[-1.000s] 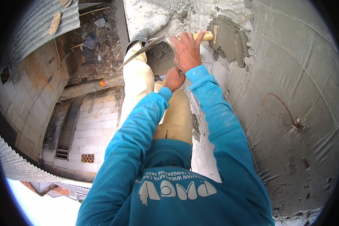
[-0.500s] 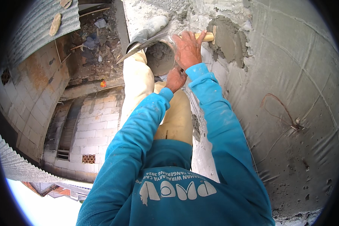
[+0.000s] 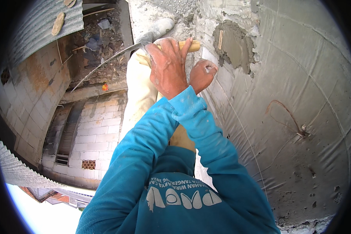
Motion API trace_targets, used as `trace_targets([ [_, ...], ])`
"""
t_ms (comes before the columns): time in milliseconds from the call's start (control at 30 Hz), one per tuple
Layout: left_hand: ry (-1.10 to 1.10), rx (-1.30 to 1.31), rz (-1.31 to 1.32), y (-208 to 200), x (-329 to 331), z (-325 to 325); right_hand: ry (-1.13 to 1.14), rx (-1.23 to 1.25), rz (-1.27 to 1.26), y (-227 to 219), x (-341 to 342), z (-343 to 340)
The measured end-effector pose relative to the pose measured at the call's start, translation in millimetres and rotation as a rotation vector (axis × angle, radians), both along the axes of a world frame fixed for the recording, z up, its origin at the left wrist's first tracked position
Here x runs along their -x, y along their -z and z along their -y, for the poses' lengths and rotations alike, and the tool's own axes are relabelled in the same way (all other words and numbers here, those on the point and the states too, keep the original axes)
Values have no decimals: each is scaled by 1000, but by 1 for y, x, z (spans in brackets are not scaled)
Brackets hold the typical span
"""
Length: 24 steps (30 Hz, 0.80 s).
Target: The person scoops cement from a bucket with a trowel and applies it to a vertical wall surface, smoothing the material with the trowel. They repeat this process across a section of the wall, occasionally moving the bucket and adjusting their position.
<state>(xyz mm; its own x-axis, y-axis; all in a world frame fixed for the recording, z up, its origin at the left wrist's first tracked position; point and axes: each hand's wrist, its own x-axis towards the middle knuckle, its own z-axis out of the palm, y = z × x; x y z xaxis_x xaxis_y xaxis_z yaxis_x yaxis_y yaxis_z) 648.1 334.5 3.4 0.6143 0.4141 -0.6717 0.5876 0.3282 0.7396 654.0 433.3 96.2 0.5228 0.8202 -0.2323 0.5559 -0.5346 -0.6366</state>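
Observation:
My right hand [image 3: 169, 68] is closed around the wooden handle [image 3: 192, 46] of a trowel. The trowel's thin blade [image 3: 105, 62], seen nearly edge-on, reaches out to the left past my trouser leg. My left hand [image 3: 203, 75] sits just right of my right wrist, its forearm passing beneath the right one. Its fingers are curled in tight; anything inside them is too small or hidden to make out. Ahead and to the right, a patch of wet mortar [image 3: 238, 48] covers part of the grey wall, with a small wooden strip [image 3: 220, 39] on it.
A grey wall [image 3: 284, 78] rises close on my right, with a bent reddish wire [image 3: 286, 107] sticking out. Below left are rubble [image 3: 101, 43], a pale block wall [image 3: 99, 138] and a corrugated roof sheet [image 3: 43, 27]. My boot [image 3: 160, 28] stands ahead on rough cement ground.
My right hand with the trowel has swung left and nearer, covering the mortar container seen before. My left hand has moved from beside that container to the right, crossing under my right forearm.

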Motion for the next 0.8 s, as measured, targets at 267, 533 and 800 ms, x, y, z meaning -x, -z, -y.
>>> trace_targets([
  [267,-41,-124,-77,15,17,-13,39,-87,-13,6,8,3],
  [533,-11,-48,-25,15,-10,-4,44,-64,14,14,2,5],
  [800,-122,-102,-7,13,-11,-6,35,-31,15,12,-2,8],
])
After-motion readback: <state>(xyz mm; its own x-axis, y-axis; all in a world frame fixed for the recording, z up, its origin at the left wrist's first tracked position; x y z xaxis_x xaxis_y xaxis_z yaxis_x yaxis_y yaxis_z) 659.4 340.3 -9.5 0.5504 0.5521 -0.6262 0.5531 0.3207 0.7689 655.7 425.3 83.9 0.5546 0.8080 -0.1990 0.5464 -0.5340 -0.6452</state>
